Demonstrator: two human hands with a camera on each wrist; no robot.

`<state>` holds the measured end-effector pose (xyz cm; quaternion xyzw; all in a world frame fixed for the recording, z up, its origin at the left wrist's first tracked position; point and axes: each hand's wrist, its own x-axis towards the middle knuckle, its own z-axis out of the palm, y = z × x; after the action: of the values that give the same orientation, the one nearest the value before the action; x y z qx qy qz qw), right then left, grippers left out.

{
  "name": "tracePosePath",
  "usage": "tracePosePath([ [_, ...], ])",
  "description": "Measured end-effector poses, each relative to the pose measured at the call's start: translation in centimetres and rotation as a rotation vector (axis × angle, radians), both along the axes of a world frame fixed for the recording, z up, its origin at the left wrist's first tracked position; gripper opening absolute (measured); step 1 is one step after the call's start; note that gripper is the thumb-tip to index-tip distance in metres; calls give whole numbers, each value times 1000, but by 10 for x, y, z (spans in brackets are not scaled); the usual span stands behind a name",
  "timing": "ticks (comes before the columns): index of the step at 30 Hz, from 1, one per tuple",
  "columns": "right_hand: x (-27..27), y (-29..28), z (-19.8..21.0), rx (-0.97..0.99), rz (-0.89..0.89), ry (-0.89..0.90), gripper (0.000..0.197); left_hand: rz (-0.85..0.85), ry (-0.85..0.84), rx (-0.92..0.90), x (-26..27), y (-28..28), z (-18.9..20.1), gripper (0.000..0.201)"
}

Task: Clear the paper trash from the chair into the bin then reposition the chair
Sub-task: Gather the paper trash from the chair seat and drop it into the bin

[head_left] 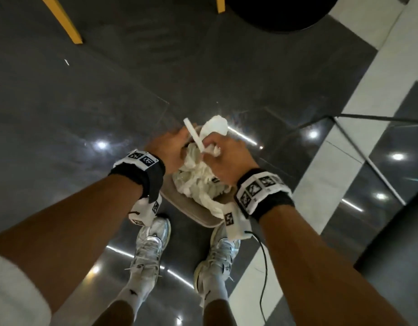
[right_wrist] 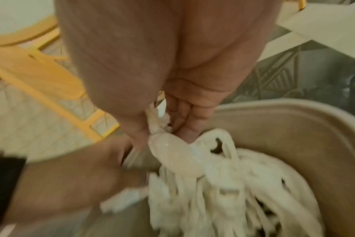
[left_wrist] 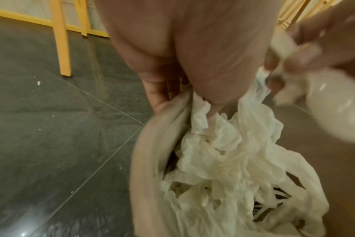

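The left hand point(head_left: 169, 152) is gripping the beige round-edged plastic bin point(head_left: 198, 216) at its rim. The right hand point(head_left: 229, 161), just beside it, is pinching crumpled white paper trash point(head_left: 215, 127) above the bin's paper-filled opening. Chair repositioning is pending.

Quick tally: two hands over one beige bin point(head_left: 198, 216), the left hand point(head_left: 167, 150) and the right hand point(head_left: 229, 161). One heap of crumpled white paper point(head_left: 198, 180) fills the bin; the sheets can't be counted apart. One white paper strip point(head_left: 194, 135) and one white wad point(head_left: 216, 125) stick up by the fingers. Two yellow chair legs point(head_left: 62, 18) up top, two silver sneakers point(head_left: 149, 245) below, and two marker wristbands point(head_left: 262, 191). One black round base point(head_left: 278, 10) too.
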<state>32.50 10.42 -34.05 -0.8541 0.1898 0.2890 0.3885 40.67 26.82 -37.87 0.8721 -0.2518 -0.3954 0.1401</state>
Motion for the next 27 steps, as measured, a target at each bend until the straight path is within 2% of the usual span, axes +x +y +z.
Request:
tracePosePath([
  [3, -12, 24, -33, -111, 112, 135, 25, 52, 57, 2, -5, 10, -9, 55],
  [7, -19, 33, -66, -183, 98, 342, 35, 186, 135, -12, -12, 23, -11, 60],
  [10, -28, 42, -58, -172, 80, 386, 51, 227, 180, -31, -19, 35, -2, 73],
  [11, -31, 45, -49, -160, 70, 371, 51, 231, 194, -29, -20, 36, 4, 81],
  [14, -43, 50, 1, -101, 8, 283, 36, 269, 239, -8, -29, 38, 33, 97],
  [15, -49, 50, 25, -79, -31, 273, 40, 291, 243, -1, -33, 38, 47, 96],
  [17, -63, 52, 61, -36, -148, 255, 47, 337, 231, -2, -40, 38, 73, 89],
  [19, -83, 48, 102, 15, -290, 237, 43, 329, 208, -10, -52, 27, 113, 74],
  [23, -135, 18, 193, 122, -507, 148, 34, 193, 181, -63, -91, -11, 185, 56],
  [27, -199, -34, 249, 73, -771, 45, 33, -72, 150, -134, -144, -78, 239, 47],
])
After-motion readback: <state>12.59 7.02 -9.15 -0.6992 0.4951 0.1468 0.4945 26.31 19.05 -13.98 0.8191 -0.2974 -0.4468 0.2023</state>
